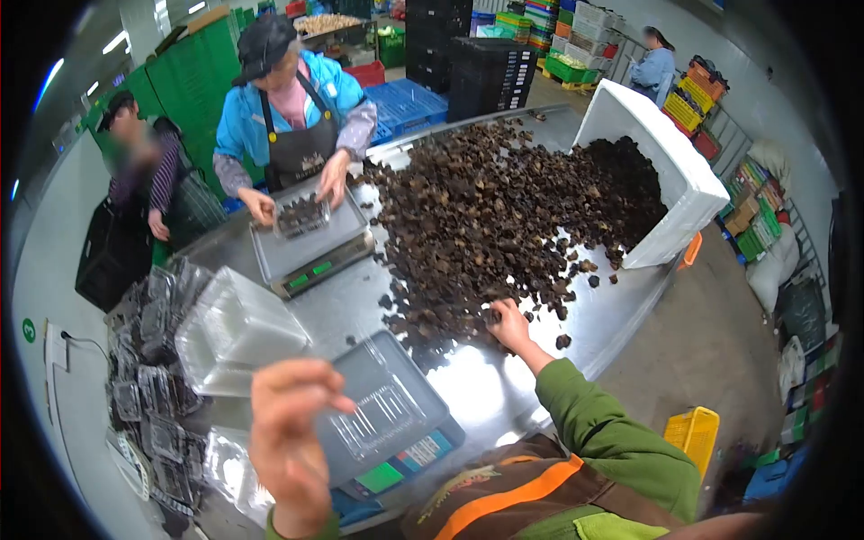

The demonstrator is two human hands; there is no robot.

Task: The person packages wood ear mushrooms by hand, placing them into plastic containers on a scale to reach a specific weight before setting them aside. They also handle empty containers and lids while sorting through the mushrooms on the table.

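Observation:
A heap of dark brown, mushroom-like pieces spreads over the metal table. At its near edge, my right hand has its fingers closed around some of the pieces; the fingertips are partly hidden. My left hand is raised close to the camera, fingers loosely bent and apart, with nothing visible in it. Just beyond it, a clear plastic tray lies on the grey platform of a weighing scale. The tray shows no pieces inside.
A tipped white foam box spills pieces at right. Across the table, a co-worker holds a filled clear tray over another scale. Stacked clear trays stand at left. A yellow crate sits on the floor.

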